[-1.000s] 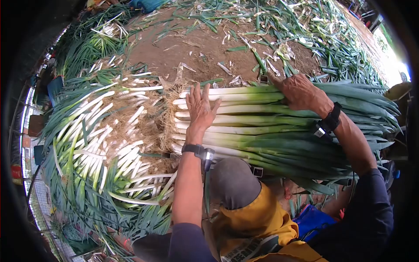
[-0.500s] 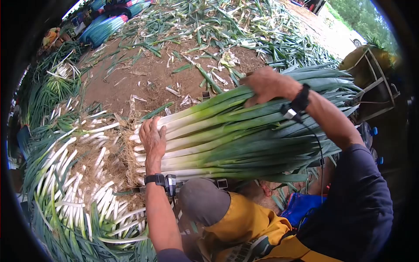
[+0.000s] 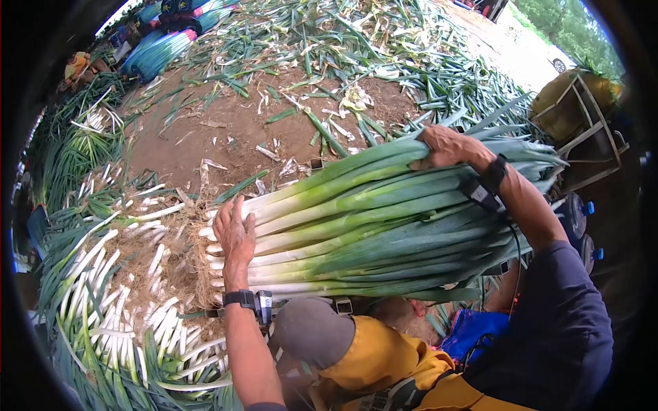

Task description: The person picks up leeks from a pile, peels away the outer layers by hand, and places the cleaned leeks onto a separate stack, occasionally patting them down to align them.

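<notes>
A wide pile of leeks (image 3: 329, 226) lies crosswise before me, white root ends to the left and dark green leaves to the right. My left hand (image 3: 235, 231) rests over the white ends, fingers laid along them and thumb apart. At the far edge of the pile, the fingers of my right hand (image 3: 449, 147) are curled round the leaves of some leeks. Both wrists carry black straps with small devices. Stringy roots (image 3: 199, 264) stick out beyond my left hand.
More leeks (image 3: 116, 308) lie heaped on the left. Leaf scraps (image 3: 329, 41) cover the ground behind. A metal frame (image 3: 589, 123) stands at the right, near water bottles (image 3: 582, 212). A grey cap (image 3: 312, 335) with yellow cloth is close in front, beside a blue bag (image 3: 473, 332).
My right hand has moved slightly right and down, from spread over the leaves to closed round some. The leaves bunch upward there. My left hand has shifted slightly left and down.
</notes>
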Available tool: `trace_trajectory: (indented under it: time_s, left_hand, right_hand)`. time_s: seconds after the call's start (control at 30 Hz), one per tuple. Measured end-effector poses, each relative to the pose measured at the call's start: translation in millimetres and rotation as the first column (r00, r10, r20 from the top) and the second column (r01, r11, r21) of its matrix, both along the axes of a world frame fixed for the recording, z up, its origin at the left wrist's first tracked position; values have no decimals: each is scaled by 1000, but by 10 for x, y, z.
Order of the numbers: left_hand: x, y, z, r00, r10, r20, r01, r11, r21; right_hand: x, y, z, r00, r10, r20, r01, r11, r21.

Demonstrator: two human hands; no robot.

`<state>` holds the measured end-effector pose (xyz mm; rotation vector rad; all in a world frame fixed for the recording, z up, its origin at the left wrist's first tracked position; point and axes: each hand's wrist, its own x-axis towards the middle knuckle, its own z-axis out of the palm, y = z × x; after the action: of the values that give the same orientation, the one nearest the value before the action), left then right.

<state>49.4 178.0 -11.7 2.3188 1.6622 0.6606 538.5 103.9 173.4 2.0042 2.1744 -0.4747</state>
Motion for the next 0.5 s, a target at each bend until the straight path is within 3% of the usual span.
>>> trace_trajectory:
  time_s: [0.07, 0.13, 0.23, 0.33, 0.37, 0.4, 0.43, 0.47, 0.5]
  left_hand:
    - [-29, -15, 19, 1000, 15, -5, -15, 1000, -2]
    - [-20, 12, -23, 1000, -1, -14, 1, 1000, 14]
    - [-46, 36, -49, 1000, -9, -14, 10, 1000, 26]
    - [-34, 26, -71, 1000, -12, -3, 13, 1000, 24]
    - [-32, 22, -63, 1000, -5, 0, 5, 1000, 13]
    - [-30, 18, -41, 1000, 4, 2, -4, 1000, 1]
    - [-26, 15, -28, 1000, 8, 4, -8, 1000, -8]
    - [-22, 13, -15, 1000, 6, 1, -6, 1000, -3]
    - [-21, 16, -29, 1000, 7, 0, -7, 1000, 1]
  right_hand:
    - [60, -143, -155, 986, 58, -156, -40, 992, 121]
    - [2, -146, -73, 997, -11, -73, 14, 999, 40]
    - [-59, -192, 39, 995, 99, -9, -95, 973, 210]
    - [54, -147, -17, 897, 324, 300, -436, 760, 481]
    - [154, -77, -107, 938, 309, 156, -346, 857, 383]
    - [132, -31, -13, 978, 207, 19, -207, 963, 172]
    - [40, 23, 141, 993, 72, -90, -78, 995, -66]
    - [2, 82, 256, 983, -84, -161, 30, 949, -312]
    - [136, 204, 167, 982, -86, -170, 9, 912, -410]
